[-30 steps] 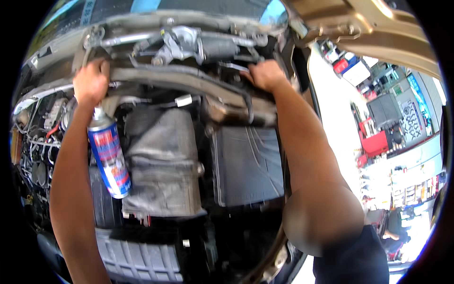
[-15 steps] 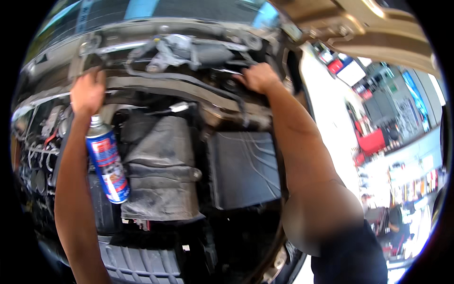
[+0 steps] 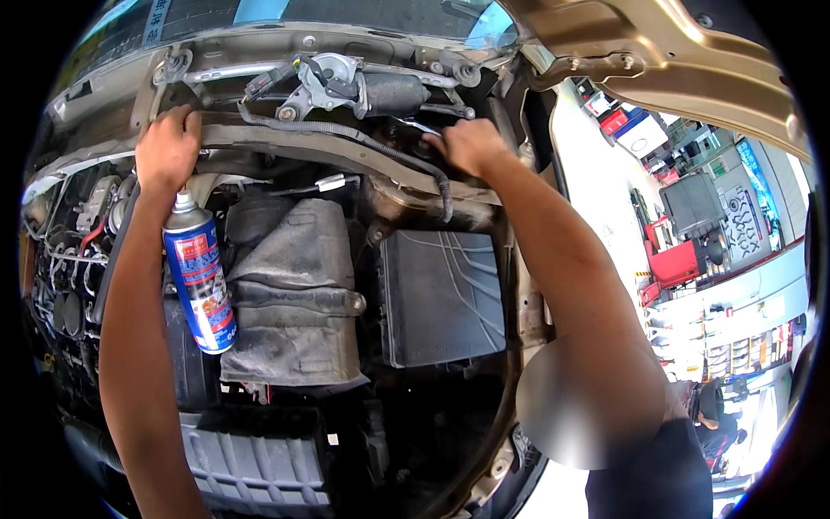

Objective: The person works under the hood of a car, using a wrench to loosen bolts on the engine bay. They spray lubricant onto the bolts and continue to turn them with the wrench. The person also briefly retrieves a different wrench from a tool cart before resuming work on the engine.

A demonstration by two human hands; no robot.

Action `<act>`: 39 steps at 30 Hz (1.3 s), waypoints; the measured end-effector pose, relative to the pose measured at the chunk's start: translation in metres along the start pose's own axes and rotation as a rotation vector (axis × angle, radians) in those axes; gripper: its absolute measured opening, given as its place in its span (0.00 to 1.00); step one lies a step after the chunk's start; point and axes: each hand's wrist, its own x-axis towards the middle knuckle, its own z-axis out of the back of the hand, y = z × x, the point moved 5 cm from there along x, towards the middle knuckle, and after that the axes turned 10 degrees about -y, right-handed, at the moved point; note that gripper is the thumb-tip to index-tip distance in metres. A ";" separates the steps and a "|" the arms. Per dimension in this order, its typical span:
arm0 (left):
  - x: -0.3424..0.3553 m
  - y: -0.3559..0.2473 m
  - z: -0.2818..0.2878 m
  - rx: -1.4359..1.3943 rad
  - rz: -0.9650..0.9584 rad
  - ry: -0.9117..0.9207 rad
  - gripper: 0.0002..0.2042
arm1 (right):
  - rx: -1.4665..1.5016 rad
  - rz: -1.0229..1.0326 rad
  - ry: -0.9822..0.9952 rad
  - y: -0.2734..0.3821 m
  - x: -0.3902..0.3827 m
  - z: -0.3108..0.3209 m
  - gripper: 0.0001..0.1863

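Observation:
My left hand (image 3: 169,147) has its fingers curled over the metal cowl edge (image 3: 225,137) at the upper left of the engine bay. Just below it a blue spray can (image 3: 201,285) with a silver top leans beside my left forearm, not in my grasp. At upper middle, my right hand (image 3: 471,147) grips a silver wrench (image 3: 419,126) below the wiper motor and linkage (image 3: 385,93); the wrench's working end is hard to make out. A corrugated harness (image 3: 303,126) runs between my hands.
A padded cover (image 3: 294,329) and black box (image 3: 441,303) fill the middle, a ribbed plastic part (image 3: 251,463) the bottom. The gold hood (image 3: 692,65) is raised at upper right. Beyond the car are a red cabinet (image 3: 670,264) and a person (image 3: 718,432) in dark clothing.
The view has shifted slightly and steadied. My right hand and forearm have moved a little on the wrench; my left hand keeps its grip on the cowl edge.

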 end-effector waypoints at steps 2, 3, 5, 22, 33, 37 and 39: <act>0.001 0.004 -0.003 0.022 0.010 -0.023 0.20 | -0.130 0.049 -0.050 -0.012 0.012 -0.005 0.36; 0.004 0.004 -0.002 0.052 -0.022 -0.053 0.20 | -0.141 0.102 -0.147 -0.012 0.013 -0.003 0.36; 0.006 0.005 -0.003 0.054 0.011 -0.048 0.19 | -0.088 0.061 -0.130 -0.013 0.013 -0.007 0.36; 0.005 0.002 0.002 0.017 0.038 -0.008 0.19 | -0.046 0.022 -0.024 -0.008 0.010 -0.009 0.36; 0.002 -0.003 0.007 -0.047 -0.039 -0.080 0.18 | 0.162 -0.053 0.038 0.011 -0.012 0.012 0.39; 0.003 -0.002 0.003 -0.028 0.033 -0.015 0.20 | -0.105 0.009 -0.079 -0.010 0.006 0.002 0.36; 0.006 -0.007 0.006 0.051 0.010 0.058 0.20 | -0.047 -0.011 -0.121 -0.008 0.007 0.002 0.36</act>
